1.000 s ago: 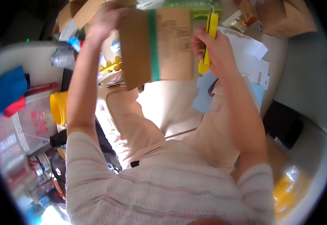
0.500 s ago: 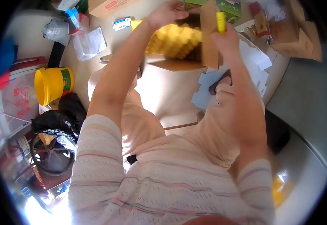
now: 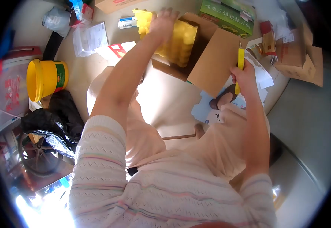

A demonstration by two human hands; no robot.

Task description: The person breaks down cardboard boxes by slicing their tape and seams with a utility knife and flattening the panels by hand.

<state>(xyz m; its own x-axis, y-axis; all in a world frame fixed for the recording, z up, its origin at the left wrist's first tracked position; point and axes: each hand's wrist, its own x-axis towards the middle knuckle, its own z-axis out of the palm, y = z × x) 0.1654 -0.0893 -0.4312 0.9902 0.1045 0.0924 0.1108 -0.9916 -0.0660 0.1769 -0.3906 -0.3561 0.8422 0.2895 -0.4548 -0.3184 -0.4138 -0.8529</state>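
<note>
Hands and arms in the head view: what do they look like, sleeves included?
The left hand and right hand are ungloved, with no watch or bracelet visible. The forearms are bare. The short sleeves are whitish openwork knit with thin pinkish and greyish stripes.

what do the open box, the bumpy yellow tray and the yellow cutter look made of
Open box: matte brown cardboard, judging by its plain, flat, stiff-looking folded panels.
Yellow tray: perhaps moulded pulp or thin plastic; its rows of bumps look pressed to shape, but the finish can't settle which.
Yellow cutter: mostly smooth hard plastic, it seems, from its even, bright colour.
</note>
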